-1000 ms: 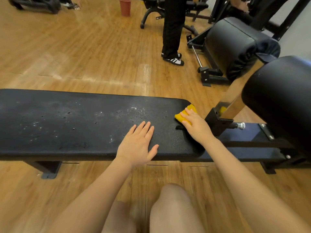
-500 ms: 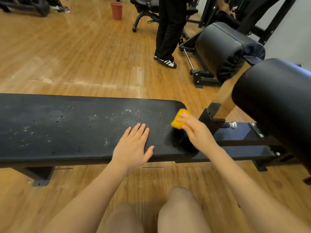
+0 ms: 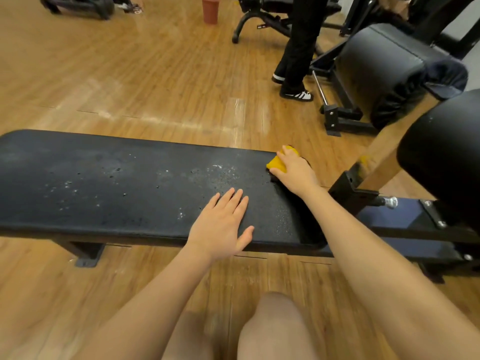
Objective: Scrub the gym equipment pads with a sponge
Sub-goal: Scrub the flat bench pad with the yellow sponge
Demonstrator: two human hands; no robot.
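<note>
Right hand fingers grip sponge; left hand flat, fingers straight, on bench pad.

Bare forearms, no sleeves, left hand & right hand ungloved (knees bare too).

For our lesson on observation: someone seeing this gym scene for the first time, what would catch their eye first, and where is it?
The yellow sponge stands out most, gripped by the right hand at the far right corner of the long black bench pad. Next comes the left hand, lying flat with straight fingers on the pad's near edge. White flecks and droplets dot the pad's middle, and a large black roller pad looms at the right.
</note>
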